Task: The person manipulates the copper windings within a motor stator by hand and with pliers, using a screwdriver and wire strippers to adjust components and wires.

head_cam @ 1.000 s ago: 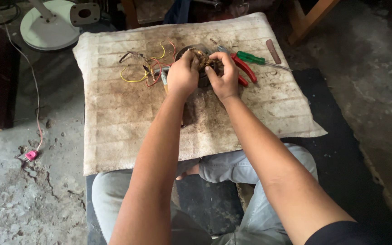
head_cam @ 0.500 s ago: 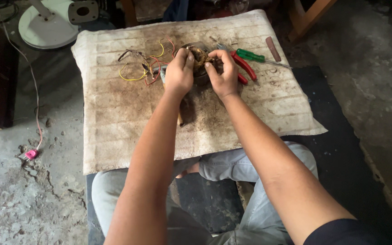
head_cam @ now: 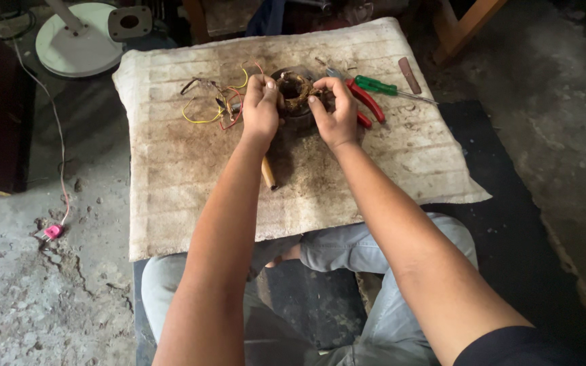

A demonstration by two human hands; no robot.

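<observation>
My left hand (head_cam: 260, 108) and right hand (head_cam: 334, 108) both clamped on round dark metal motor core with brown copper winding (head_cam: 295, 91), one hand each side, fingers curled over rim. Core sits on stained beige ribbed mat (head_cam: 191, 169) near its far edge. Tangle of yellow and red thin wires (head_cam: 215, 105) just left of my left hand. Red-handled pliers (head_cam: 364, 100) and green-handled screwdriver (head_cam: 382, 87) right of my right hand. Wooden handle (head_cam: 268, 173) pokes out under left wrist. White round fan base (head_cam: 79, 47) on floor far left
</observation>
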